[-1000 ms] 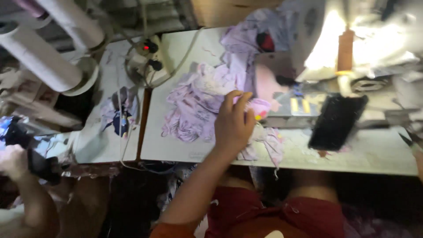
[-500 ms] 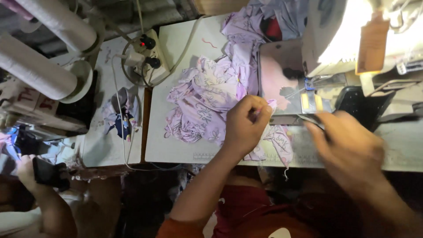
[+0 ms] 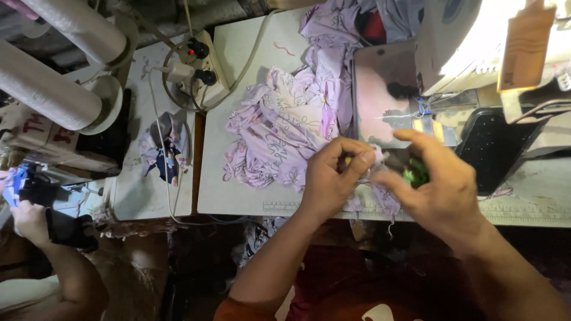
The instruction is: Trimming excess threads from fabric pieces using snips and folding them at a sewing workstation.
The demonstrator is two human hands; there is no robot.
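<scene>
Left hand [image 3: 330, 175]: fingers curled shut, pinching a fold of the lilac printed fabric [image 3: 285, 128] at the near edge of the worktop [image 3: 238, 196].
Right hand [image 3: 437, 181]: fingers bent inward, closed over a small green object [image 3: 416, 172] and meeting the same fold; the two hands touch fingertip to fingertip.
Fabric: crumpled heap on the pale worktop, just left of the hands, running away up to the sewing machine [image 3: 476, 53].
Black pad [image 3: 496, 145]: flat on the worktop, just right of the right hand.
Sewing machine: white, lit, at the far right edge.
Power strip [image 3: 199, 65]: far left of the worktop, plugs in place, red light on.
Another person's hand [image 3: 27, 217]: lower left, well apart, beside a dark device.
</scene>
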